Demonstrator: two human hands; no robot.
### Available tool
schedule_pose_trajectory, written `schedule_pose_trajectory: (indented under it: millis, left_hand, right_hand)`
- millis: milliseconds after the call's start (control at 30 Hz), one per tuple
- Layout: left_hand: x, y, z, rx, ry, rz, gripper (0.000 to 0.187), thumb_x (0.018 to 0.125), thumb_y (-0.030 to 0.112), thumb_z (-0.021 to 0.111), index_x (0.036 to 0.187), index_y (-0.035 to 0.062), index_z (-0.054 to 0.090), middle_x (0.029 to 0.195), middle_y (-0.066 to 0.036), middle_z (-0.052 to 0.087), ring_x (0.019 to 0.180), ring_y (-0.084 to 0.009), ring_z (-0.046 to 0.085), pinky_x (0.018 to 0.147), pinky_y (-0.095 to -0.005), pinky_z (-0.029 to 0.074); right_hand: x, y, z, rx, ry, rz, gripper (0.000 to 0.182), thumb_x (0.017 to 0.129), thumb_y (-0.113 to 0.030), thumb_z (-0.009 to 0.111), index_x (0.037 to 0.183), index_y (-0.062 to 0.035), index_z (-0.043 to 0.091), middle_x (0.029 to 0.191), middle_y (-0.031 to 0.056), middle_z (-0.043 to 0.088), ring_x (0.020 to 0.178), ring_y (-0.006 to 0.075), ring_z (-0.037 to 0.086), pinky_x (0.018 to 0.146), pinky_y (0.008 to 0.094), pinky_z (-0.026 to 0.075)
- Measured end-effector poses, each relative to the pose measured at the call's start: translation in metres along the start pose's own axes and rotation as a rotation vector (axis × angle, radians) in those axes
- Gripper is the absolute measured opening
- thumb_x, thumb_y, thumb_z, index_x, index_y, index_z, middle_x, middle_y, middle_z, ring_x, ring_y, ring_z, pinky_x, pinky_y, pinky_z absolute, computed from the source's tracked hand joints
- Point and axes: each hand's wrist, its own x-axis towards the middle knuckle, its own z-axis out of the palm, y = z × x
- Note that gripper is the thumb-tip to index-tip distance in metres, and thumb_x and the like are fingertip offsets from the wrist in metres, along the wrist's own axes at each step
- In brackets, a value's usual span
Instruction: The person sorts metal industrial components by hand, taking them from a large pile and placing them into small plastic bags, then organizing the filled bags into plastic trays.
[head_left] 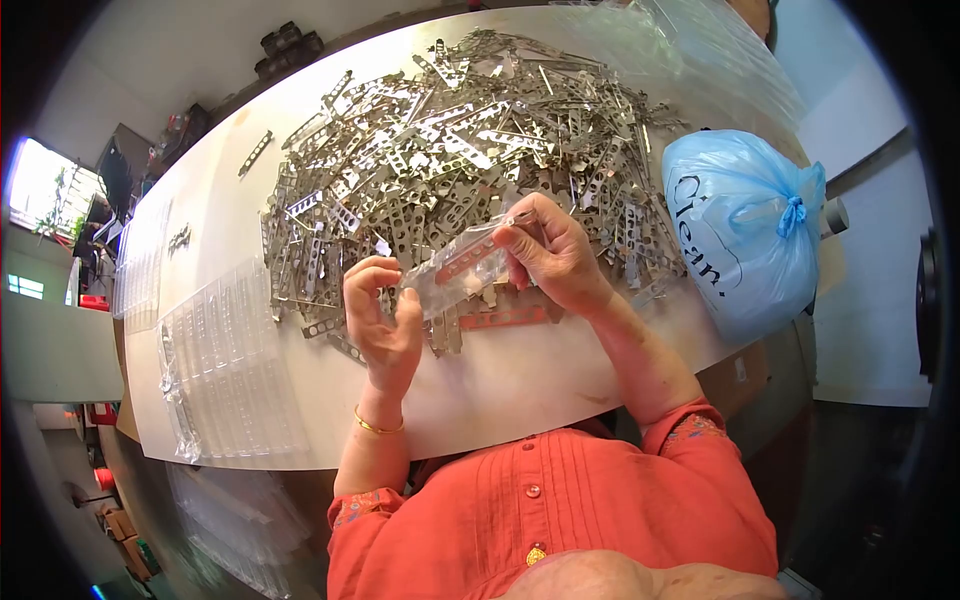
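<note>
A clear, crinkled plastic sleeve (440, 290) stretches between your left hand (385, 325) and right hand (560, 255) near the center of the frame, its right end higher. A slim metal strip (467, 262), pierced by a row of holes and tinted reddish, shows through the film, slanting likewise above the worktop (470, 395).

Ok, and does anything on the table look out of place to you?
Two strays: a metal strip and a small metal piece lie left of the big jumbled heap, apart from it. I see no clear spill or damage.
</note>
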Motion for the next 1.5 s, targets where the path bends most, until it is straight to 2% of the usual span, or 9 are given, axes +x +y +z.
schedule_pose_trajectory:
  millis: [67,233,333,533,733,967,1233,1367,1500]
  left_hand:
    - [0.0,0.003,-0.004,0.312,-0.051,0.221,0.03,0.084,0.001,0.068,0.112,-0.0007,0.059,0.12,-0.016,0.061,0.11,-0.0285,0.06,0.097,-0.0387,0.048]
    - [-0.001,0.01,0.004,0.454,-0.202,0.32,0.036,0.086,0.008,0.074,0.117,-0.0019,0.061,0.114,-0.017,0.066,0.105,-0.0316,0.064,0.091,-0.0412,0.051]
    - [-0.003,0.012,0.004,0.34,-0.35,0.136,0.019,0.091,0.003,0.069,0.109,-0.0014,0.065,0.096,-0.014,0.07,0.08,-0.0229,0.068,0.073,-0.0298,0.054]
    - [-0.01,0.009,-0.002,-0.054,-0.409,-0.247,0.015,0.098,0.004,0.063,0.111,-0.0016,0.065,0.092,-0.005,0.069,0.078,-0.0092,0.062,0.07,-0.0234,0.05]
    - [-0.015,0.009,0.001,-0.181,-0.407,-0.412,0.015,0.1,0.006,0.061,0.113,-0.0005,0.065,0.089,0.001,0.065,0.079,-0.0046,0.058,0.07,-0.0202,0.049]
    - [-0.013,0.007,0.004,-0.245,-0.461,-0.457,0.014,0.102,0.007,0.059,0.113,0.0004,0.063,0.09,0.001,0.062,0.079,-0.0044,0.056,0.07,-0.0209,0.049]
    - [-0.01,0.004,0.001,-0.177,-0.447,-0.338,0.026,0.1,0.009,0.061,0.123,-0.003,0.054,0.107,-0.004,0.063,0.096,-0.0079,0.059,0.085,-0.0251,0.052]
    - [-0.013,-0.005,-0.001,-0.312,-0.444,-0.411,0.029,0.099,0.013,0.065,0.122,-0.0017,0.055,0.107,-0.004,0.064,0.096,-0.0065,0.059,0.082,-0.025,0.052]
    - [-0.003,0.012,-0.007,-0.228,-0.511,-0.53,0.028,0.1,0.02,0.065,0.12,0.0018,0.057,0.086,0.001,0.066,0.077,-0.0039,0.061,0.066,-0.0219,0.05]
  right_hand:
    - [-0.001,-0.001,0.002,-0.015,-0.023,0.0,0.014,0.101,-0.018,0.062,0.1,-0.0076,0.053,0.068,-0.0017,0.055,0.053,0.0041,0.051,0.047,0.0207,0.041]
    - [-0.008,-0.002,0.015,0.01,-0.129,0.088,0.015,0.1,-0.016,0.064,0.098,-0.0071,0.053,0.07,-0.0031,0.056,0.057,0.0027,0.053,0.049,0.0201,0.042]
    - [-0.008,0.001,0.016,0.023,-0.155,0.09,0.013,0.1,-0.014,0.064,0.1,-0.0069,0.053,0.075,-0.0028,0.057,0.059,0.0031,0.053,0.051,0.0205,0.044]
    - [-0.007,0.0,0.014,0.1,-0.208,0.104,0.015,0.098,-0.012,0.066,0.109,-0.008,0.056,0.086,-0.0012,0.064,0.067,0.0027,0.056,0.055,0.0196,0.046]
    - [-0.006,-0.002,0.01,0.036,-0.287,0.11,0.021,0.097,-0.006,0.066,0.117,-0.0081,0.057,0.093,-0.0003,0.068,0.076,0.0031,0.059,0.06,0.0197,0.049]
    - [-0.006,0.003,0.013,0.078,-0.241,0.241,0.017,0.096,-0.003,0.065,0.112,-0.0047,0.059,0.092,0.0032,0.067,0.073,0.0058,0.06,0.059,0.0204,0.05]
    - [-0.004,-0.003,0.01,-0.06,-0.031,0.026,0.01,0.098,-0.007,0.064,0.106,-0.0035,0.06,0.092,0.0014,0.061,0.072,0.0061,0.056,0.064,0.0218,0.048]
    - [-0.001,-0.003,0.004,0.022,-0.034,0.062,0.011,0.098,-0.01,0.065,0.105,-0.0026,0.06,0.091,0.001,0.061,0.076,0.0061,0.055,0.063,0.021,0.045]
    - [0.0,0.002,0.007,0.012,0.054,0.066,0.012,0.099,-0.013,0.064,0.103,-0.0033,0.059,0.087,-0.0006,0.057,0.073,0.0056,0.052,0.059,0.0212,0.045]
